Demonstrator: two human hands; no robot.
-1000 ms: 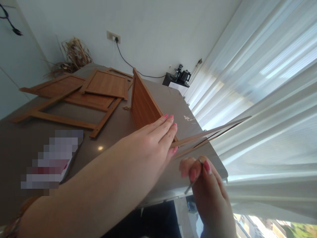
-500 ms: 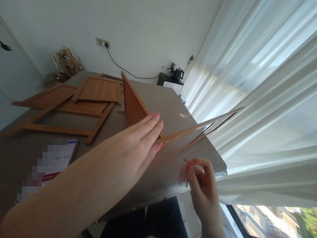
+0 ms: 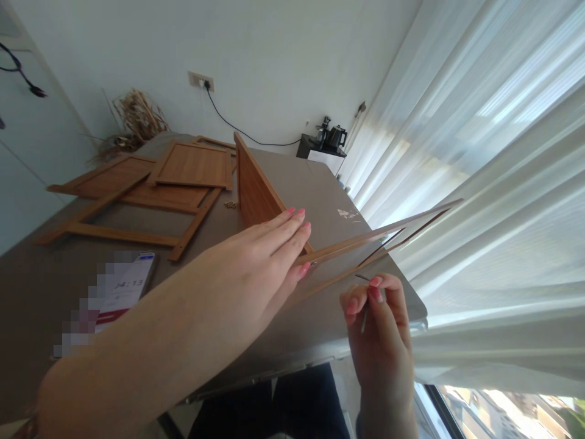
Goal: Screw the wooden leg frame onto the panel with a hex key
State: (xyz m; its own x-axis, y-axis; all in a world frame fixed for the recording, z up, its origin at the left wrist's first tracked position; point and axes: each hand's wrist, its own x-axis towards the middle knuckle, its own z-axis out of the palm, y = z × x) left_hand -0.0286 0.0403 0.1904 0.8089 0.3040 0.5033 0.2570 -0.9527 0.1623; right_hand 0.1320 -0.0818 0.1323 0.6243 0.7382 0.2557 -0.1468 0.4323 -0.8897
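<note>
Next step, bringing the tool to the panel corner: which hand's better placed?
Right, likely: the right hand pinches the bent metal tool near that corner. The left hand rests where the upright wooden panel meets the second wooden piece, apparently steadying them.

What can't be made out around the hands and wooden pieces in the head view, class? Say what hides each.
In the head view:
Upright panel: near lower part hidden behind the left hand.
Thin metal tool: middle covered by the right hand.
Small brass-coloured pieces: too small to count.
Phone: pixelation covers part of it.
Left forearm: cut off by the bottom edge.
</note>
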